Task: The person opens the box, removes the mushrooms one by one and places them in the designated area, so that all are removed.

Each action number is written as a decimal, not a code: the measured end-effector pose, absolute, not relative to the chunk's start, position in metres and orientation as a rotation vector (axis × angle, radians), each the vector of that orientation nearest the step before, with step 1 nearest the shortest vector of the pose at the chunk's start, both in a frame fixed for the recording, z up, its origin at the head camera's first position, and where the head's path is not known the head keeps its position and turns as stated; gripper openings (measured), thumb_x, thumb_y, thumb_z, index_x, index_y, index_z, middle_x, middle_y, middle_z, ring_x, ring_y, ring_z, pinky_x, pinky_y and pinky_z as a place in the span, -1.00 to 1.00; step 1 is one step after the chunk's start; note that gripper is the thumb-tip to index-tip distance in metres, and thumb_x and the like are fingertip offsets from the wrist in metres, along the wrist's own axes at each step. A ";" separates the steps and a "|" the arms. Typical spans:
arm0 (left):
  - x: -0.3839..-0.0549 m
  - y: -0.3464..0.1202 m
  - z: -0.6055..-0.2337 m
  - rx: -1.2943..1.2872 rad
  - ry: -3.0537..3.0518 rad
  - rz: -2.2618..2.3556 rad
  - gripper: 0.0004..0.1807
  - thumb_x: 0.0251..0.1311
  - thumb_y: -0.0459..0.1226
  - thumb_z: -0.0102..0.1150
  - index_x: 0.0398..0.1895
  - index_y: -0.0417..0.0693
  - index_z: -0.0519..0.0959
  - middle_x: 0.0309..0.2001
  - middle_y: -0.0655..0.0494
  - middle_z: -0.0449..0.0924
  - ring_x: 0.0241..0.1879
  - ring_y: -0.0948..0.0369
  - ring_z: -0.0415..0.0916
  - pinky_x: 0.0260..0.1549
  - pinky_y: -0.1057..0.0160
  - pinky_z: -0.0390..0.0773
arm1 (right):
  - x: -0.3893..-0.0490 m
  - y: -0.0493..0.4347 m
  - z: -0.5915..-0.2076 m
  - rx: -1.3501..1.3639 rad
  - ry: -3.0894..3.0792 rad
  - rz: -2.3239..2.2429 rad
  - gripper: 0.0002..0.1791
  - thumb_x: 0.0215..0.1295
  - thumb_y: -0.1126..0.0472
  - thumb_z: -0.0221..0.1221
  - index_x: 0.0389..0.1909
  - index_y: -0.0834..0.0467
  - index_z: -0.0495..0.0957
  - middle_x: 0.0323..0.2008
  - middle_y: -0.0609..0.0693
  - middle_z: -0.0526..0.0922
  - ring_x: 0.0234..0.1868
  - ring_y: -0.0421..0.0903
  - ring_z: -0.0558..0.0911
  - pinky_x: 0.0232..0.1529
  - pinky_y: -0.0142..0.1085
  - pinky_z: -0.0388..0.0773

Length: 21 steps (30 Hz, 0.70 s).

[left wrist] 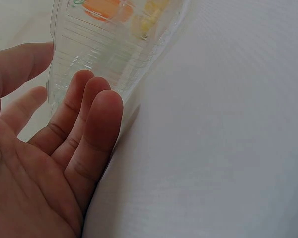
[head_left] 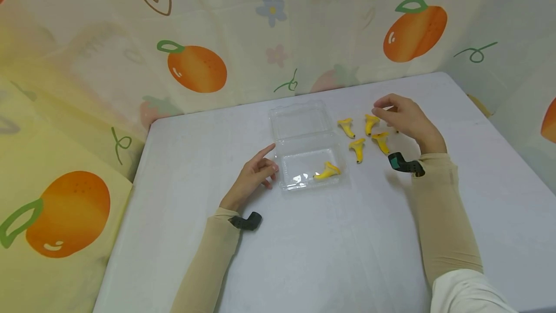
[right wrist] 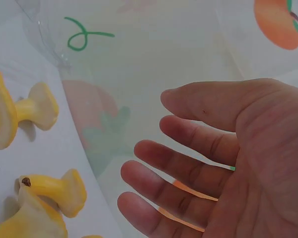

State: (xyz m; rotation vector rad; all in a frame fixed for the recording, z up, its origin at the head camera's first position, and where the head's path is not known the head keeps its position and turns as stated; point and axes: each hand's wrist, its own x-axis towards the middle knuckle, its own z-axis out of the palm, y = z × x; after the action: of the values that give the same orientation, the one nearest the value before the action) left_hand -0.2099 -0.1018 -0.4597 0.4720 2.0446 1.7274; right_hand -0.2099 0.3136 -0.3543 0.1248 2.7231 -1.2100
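A clear plastic clamshell box (head_left: 290, 137) lies open on the table, its lid folded back. Inside, one yellow trumpet-shaped toy mushroom (head_left: 327, 171) rests on its side. At the box's left wall is my left hand (head_left: 254, 175), index finger extended and the others loosely bent, fingertips right at the plastic in the left wrist view. My right hand (head_left: 406, 119) hovers over more such mushrooms (head_left: 357, 149), right of the box. Nothing sits between its relaxed fingers (right wrist: 144, 178) in the right wrist view. It partly hides one mushroom from the head camera.
A white cloth covers the table (head_left: 321, 245). Behind it hangs a fruit-patterned curtain (head_left: 243, 33), which also runs along the left side. Each wrist wears a black camera mount (head_left: 246, 221).
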 end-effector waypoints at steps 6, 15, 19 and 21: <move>-0.210 -0.102 -0.459 0.473 2.044 1.731 -0.29 0.44 -0.31 0.14 0.59 0.15 0.16 -0.09 -0.13 0.56 -0.27 0.23 0.56 -0.41 0.30 0.66 | -0.210 0.301 -0.350 0.085 2.709 -1.227 -0.40 0.50 -0.18 0.04 0.30 0.19 0.39 0.29 0.23 0.48 0.16 0.21 0.54 0.16 0.02 0.50; -0.210 -0.102 -0.460 0.489 2.051 1.731 -0.29 0.44 -0.32 0.12 0.59 0.13 0.16 -0.12 -0.06 0.57 -0.28 0.24 0.55 -0.43 0.31 0.66 | -0.208 0.283 -0.343 -0.015 2.722 -1.208 -0.52 0.51 -0.08 0.06 0.24 0.16 0.45 0.26 0.18 0.51 0.22 0.16 0.50 0.17 0.04 0.51; -0.210 -0.102 -0.460 0.495 2.049 1.730 -0.29 0.44 -0.32 0.12 0.60 0.12 0.15 -0.14 0.01 0.57 -0.28 0.24 0.56 -0.43 0.30 0.66 | -0.209 0.278 -0.343 -0.039 2.726 -1.187 -0.53 0.50 -0.08 0.06 0.23 0.14 0.46 0.25 0.16 0.52 0.22 0.16 0.50 0.13 0.04 0.52; -0.210 -0.102 -0.459 0.496 2.046 1.731 -0.29 0.44 -0.32 0.13 0.60 0.11 0.15 -0.14 0.03 0.57 -0.28 0.24 0.56 -0.43 0.30 0.67 | -0.209 0.276 -0.343 -0.062 2.732 -1.177 -0.53 0.50 -0.08 0.07 0.22 0.14 0.48 0.24 0.15 0.53 0.22 0.15 0.51 0.13 0.04 0.52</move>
State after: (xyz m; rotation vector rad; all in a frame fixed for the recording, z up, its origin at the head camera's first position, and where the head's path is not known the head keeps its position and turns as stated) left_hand -0.2100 -0.1021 -0.4594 0.4955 2.0464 1.7312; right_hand -0.2090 0.2757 -0.3433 -0.0621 2.7316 -1.1773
